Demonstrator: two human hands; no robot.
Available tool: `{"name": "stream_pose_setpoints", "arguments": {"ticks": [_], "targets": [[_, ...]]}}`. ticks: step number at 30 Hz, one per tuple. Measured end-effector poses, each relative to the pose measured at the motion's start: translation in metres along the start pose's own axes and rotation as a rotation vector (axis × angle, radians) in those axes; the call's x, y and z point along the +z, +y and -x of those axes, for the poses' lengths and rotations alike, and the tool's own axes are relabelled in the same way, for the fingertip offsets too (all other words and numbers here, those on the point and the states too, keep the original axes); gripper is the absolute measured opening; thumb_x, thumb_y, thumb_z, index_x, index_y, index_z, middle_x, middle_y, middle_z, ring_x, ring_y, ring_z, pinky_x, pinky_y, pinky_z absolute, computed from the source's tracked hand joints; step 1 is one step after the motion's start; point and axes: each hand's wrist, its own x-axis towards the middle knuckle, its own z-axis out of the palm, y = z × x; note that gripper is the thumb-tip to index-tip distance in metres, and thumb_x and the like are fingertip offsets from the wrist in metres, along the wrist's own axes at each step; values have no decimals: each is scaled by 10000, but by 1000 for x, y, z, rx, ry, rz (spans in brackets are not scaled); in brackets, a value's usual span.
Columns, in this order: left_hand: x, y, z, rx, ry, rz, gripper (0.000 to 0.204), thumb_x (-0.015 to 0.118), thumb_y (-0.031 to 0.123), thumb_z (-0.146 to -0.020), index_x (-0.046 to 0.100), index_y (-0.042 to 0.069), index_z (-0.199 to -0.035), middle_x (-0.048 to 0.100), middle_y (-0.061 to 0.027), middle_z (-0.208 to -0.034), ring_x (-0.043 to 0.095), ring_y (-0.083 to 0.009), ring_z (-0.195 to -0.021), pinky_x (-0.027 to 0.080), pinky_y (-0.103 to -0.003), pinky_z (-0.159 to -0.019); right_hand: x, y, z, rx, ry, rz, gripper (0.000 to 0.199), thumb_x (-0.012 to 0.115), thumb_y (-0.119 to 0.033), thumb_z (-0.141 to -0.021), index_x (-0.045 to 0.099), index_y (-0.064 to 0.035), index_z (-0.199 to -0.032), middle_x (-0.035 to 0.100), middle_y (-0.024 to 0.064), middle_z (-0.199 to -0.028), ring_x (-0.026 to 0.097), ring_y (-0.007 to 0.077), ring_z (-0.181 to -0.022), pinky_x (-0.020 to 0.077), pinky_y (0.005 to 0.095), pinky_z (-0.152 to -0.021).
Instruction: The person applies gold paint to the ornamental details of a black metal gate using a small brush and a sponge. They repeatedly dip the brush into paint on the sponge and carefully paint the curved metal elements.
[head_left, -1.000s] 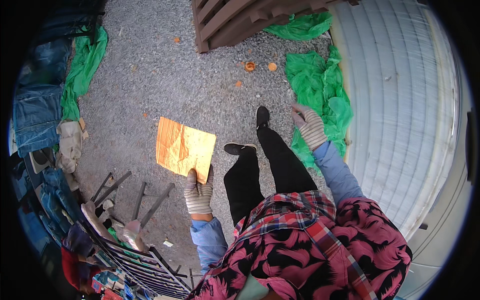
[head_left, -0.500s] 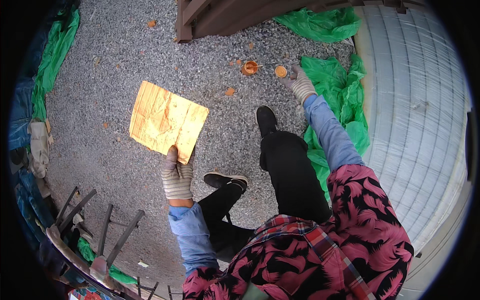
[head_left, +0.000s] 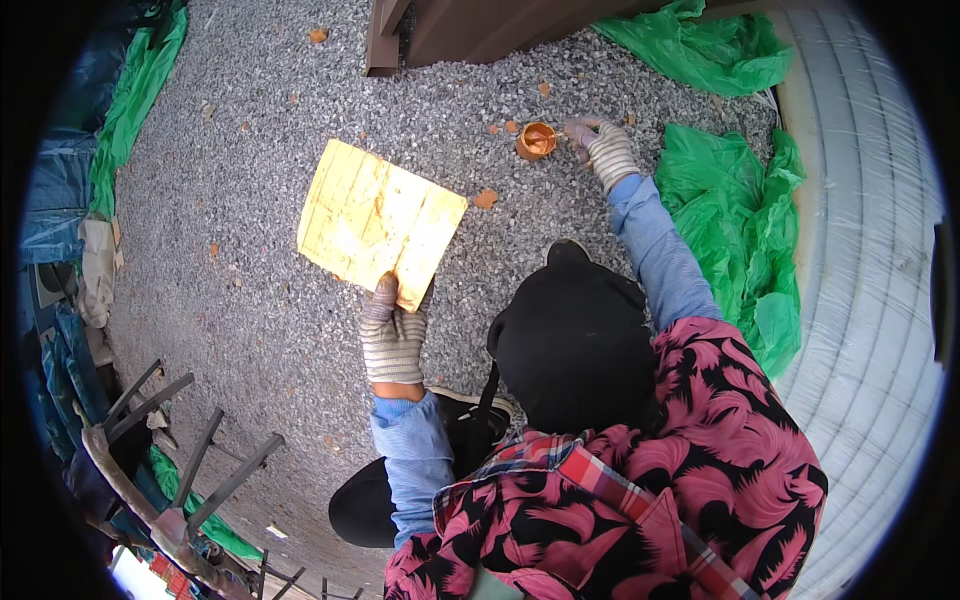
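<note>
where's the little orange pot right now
In the head view, the orange pot stands on the gravel toward the top, slightly right of centre, just left of the right hand.

Holds a stained, creased sheet of yellow-orange cardboard [head_left: 378, 215] by its near edge in the gloved left hand [head_left: 393, 340]. Keeps the gloved right hand [head_left: 608, 155] just beside an open orange pot [head_left: 534, 147], at a stick [head_left: 550, 137] leaning in it; too small to tell whether gripped. Crouches over gravel [head_left: 250, 350], near green plastic [head_left: 735, 240].
</note>
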Motion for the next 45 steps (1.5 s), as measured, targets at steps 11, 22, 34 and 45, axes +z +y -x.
{"name": "stream_pose_setpoints", "arguments": {"ticks": [11, 22, 34, 45], "targets": [[-18, -25, -3, -32, 30, -14, 458, 606, 60, -768, 414, -38, -1173, 516, -153, -1134, 523, -257, -1030, 452, -383, -877, 9, -16, 3, -447, -124, 611, 313, 538, -323, -803, 611, -61, -960, 613, 137, -904, 576, 266, -818, 438, 341, -771], [-12, -37, -14, -73, -93, -122, 459, 599, 19, -759, 412, -36, -1174, 501, -156, -1157, 505, -250, -1056, 427, -356, -912, 2, -26, -3, -388, -48, 550, 272, 523, -282, -818, 608, -68, -962, 611, 139, -891, 574, 258, -851, 422, 345, -799], [-14, -48, -23, -109, -95, -147, 504, 606, 11, -748, 379, -43, -1196, 491, -148, -1168, 502, -249, -1058, 411, -348, -926, 9, -29, 13, -535, -139, 785, 265, 499, -269, -835, 598, -65, -972, 611, 130, -875, 577, 260, -817, 445, 339, -755], [-9, -55, -27, -153, -135, -323, 495, 613, -15, -724, 411, -51, -1174, 500, -143, -1159, 495, -244, -1062, 388, -335, -940, -4, -28, 0, -497, -78, 621, 268, 521, -281, -816, 609, -50, -921, 611, 134, -878, 582, 267, -790, 451, 340, -732]]}}
